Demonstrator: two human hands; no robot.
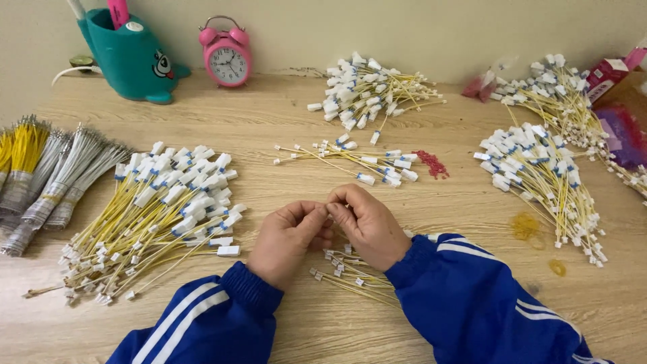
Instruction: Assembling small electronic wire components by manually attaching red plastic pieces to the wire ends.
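Directly beneath both hands, a small bundle of yellow wires (350, 273) lies on the light wooden table (283, 135), which stands against a pale wall. Left hand (291, 237) and right hand (367, 222) meet fingertip to fingertip, pinched closed; what they pinch is too small to tell.
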